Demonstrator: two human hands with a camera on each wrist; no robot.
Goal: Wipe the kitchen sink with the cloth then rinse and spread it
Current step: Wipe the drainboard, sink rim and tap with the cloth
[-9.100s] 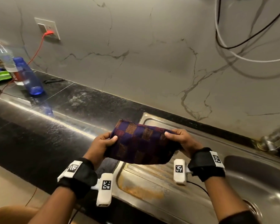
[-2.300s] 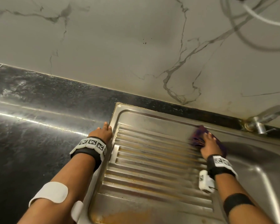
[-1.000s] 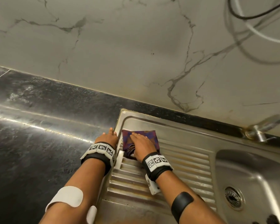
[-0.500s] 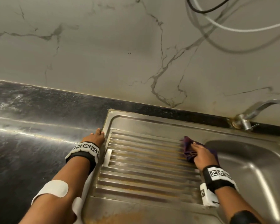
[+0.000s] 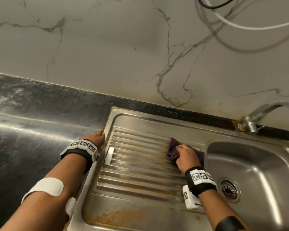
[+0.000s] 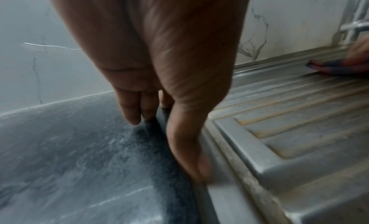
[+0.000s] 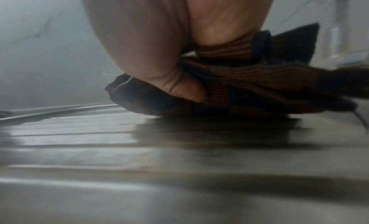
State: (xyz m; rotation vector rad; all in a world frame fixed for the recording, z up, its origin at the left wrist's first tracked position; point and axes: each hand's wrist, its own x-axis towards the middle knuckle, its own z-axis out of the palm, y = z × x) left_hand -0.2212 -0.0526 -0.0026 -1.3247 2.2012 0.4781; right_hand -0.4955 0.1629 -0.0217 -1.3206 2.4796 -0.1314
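Observation:
A steel kitchen sink (image 5: 157,212) has a ribbed drainboard (image 5: 137,164) on the left and a bowl (image 5: 257,172) on the right. A bunched purple and orange checked cloth (image 5: 173,148) lies at the drainboard's right end, close to the bowl's rim. My right hand (image 5: 185,155) grips it and presses it onto the ribs; in the right wrist view the thumb (image 7: 183,91) digs into the cloth (image 7: 269,85). My left hand (image 5: 96,138) rests with straight fingers (image 6: 129,113) on the dark counter (image 6: 69,156) at the sink's left rim, holding nothing.
A tap (image 5: 260,115) stands at the back right, behind the bowl. The drain strainer (image 5: 228,190) sits in the bowl near my right wrist. Black stone counter (image 5: 32,130) stretches to the left. Cables (image 5: 232,22) hang on the marble wall. Rust stains (image 5: 120,215) mark the sink's front rim.
A second ago my right hand had the cloth at the drainboard's left end beside my left hand; it has swept it right to the bowl's edge. The left hand has stayed put.

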